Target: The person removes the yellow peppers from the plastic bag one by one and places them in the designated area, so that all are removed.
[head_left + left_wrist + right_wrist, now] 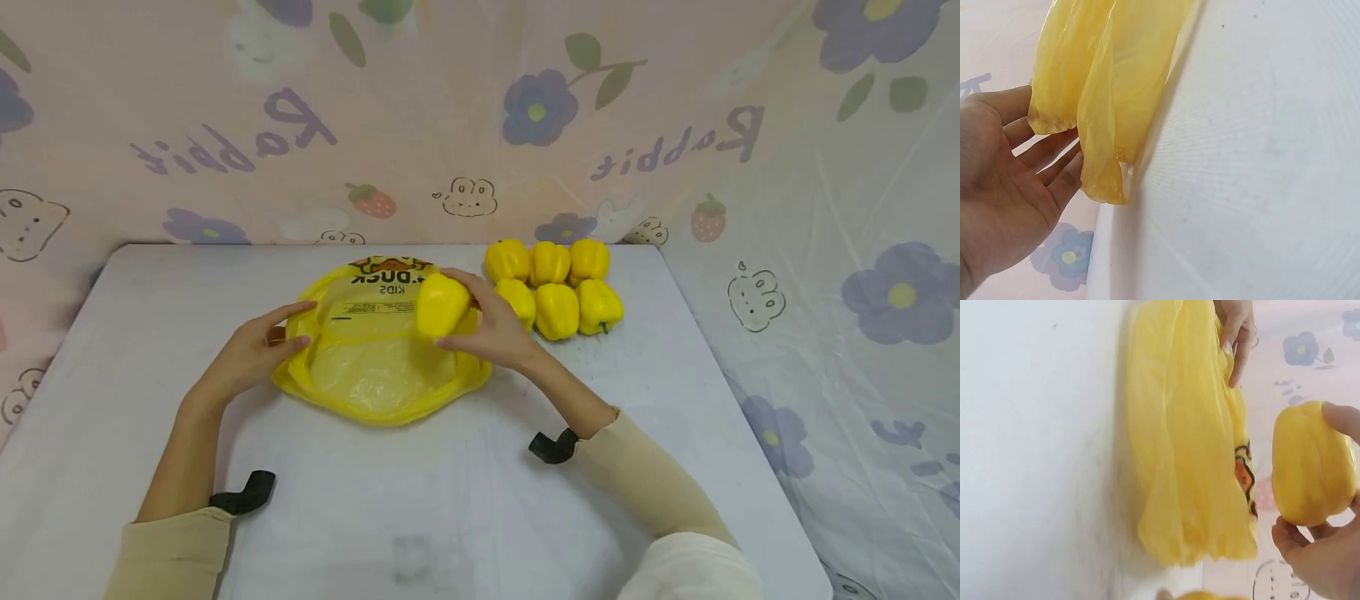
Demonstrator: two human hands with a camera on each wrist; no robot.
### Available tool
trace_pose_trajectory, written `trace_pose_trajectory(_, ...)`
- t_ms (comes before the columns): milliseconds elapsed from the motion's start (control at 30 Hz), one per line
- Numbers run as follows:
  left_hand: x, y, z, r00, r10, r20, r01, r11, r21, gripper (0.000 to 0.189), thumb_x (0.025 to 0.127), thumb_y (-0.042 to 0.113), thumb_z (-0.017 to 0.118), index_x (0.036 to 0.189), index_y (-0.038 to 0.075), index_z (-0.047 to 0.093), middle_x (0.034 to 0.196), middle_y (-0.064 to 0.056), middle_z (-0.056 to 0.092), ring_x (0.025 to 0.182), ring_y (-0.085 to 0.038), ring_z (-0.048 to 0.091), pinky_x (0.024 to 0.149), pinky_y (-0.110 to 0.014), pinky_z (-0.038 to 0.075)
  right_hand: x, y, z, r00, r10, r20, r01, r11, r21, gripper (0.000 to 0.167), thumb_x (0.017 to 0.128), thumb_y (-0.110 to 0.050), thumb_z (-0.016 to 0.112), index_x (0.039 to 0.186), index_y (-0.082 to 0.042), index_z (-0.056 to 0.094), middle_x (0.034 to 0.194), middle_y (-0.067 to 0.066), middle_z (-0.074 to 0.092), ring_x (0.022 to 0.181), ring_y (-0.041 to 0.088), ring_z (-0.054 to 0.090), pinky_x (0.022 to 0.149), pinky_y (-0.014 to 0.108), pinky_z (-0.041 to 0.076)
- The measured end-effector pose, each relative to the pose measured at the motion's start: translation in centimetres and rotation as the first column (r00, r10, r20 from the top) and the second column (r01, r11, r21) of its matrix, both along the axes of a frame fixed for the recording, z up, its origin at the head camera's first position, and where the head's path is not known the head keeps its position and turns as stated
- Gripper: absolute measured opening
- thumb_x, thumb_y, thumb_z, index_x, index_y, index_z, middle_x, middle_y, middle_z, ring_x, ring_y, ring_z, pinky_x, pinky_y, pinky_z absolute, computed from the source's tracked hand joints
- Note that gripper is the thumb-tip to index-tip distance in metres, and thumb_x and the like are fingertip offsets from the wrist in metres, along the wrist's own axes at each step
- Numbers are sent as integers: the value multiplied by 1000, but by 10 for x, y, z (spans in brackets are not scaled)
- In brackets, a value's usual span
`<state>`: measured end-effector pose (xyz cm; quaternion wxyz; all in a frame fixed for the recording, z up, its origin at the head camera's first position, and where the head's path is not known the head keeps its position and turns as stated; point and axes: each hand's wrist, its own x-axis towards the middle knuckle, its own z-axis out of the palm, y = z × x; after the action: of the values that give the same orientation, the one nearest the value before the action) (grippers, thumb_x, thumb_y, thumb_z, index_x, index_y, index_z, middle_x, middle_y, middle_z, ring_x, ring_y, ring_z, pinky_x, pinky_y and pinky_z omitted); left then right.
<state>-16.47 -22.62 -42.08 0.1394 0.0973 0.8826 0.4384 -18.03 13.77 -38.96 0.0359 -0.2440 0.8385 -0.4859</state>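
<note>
A yellow see-through plastic bag with a duck print lies on the white table, its mouth spread wide. My left hand holds the bag's left rim, thumb and fingertips inside the edge; in the left wrist view the hand has its fingers partly behind the hanging plastic. Over the bag's right side, my right hand grips a yellow bell pepper between thumb and fingers. The right wrist view shows this bell pepper raised beside the bag.
Several more yellow bell peppers sit in two rows behind and right of my right hand. A printed cloth hangs behind the white table. Each forearm carries a black wrist mount.
</note>
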Motion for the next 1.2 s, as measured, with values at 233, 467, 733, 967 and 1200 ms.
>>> trace_pose_trajectory(233, -3, 0, -1, 1000, 0, 2, 0, 1000, -17, 57, 102, 32, 58, 154, 19, 39, 154, -26, 34, 130, -51, 42, 102, -63, 41, 6, 26, 4, 999, -31, -10, 31, 998, 59, 90, 75, -24, 88, 151, -26, 40, 147, -4, 47, 125, 15, 48, 106, 41, 41)
trace_pose_trajectory(467, -4, -2, -1, 1000, -2, 17, 2, 1000, -14, 57, 102, 32, 58, 153, 19, 39, 155, -26, 33, 132, -51, 40, 104, -63, 39, 16, 49, 0, 1000, -10, 15, 9, 997, 74, 89, 76, -23, 87, 151, -24, 40, 150, -7, 43, 129, 15, 46, 108, 40, 41)
trace_pose_trajectory(733, -4, -1, -1, 1000, -12, 6, 12, 1000, -9, 56, 102, 31, 58, 153, 16, 40, 154, -27, 34, 131, -51, 41, 104, -63, 39, 33, 68, -3, 998, -8, 68, 3, 997, 79, 88, 77, -18, 87, 151, -22, 40, 151, -1, 41, 137, 20, 40, 113, 42, 37)
trace_pose_trajectory(967, -4, -2, -1, 1000, -13, 9, 13, 1000, -7, 56, 102, 32, 58, 153, 17, 40, 154, -26, 34, 131, -50, 41, 104, -62, 39, 45, 86, -9, 997, -42, 68, 33, 992, 124, 88, 76, -22, 88, 150, -27, 41, 151, -4, 41, 138, 19, 40, 114, 44, 36)
trace_pose_trajectory(1200, -4, -1, -2, 1000, -11, 7, 11, 1000, 4, 56, 102, 33, 58, 153, 18, 41, 155, -24, 34, 130, -48, 42, 102, -60, 41, 51, 101, -12, 994, -69, 82, 57, 988, 140, 89, 73, -17, 90, 149, -26, 44, 147, -1, 45, 132, 20, 43, 111, 46, 39)
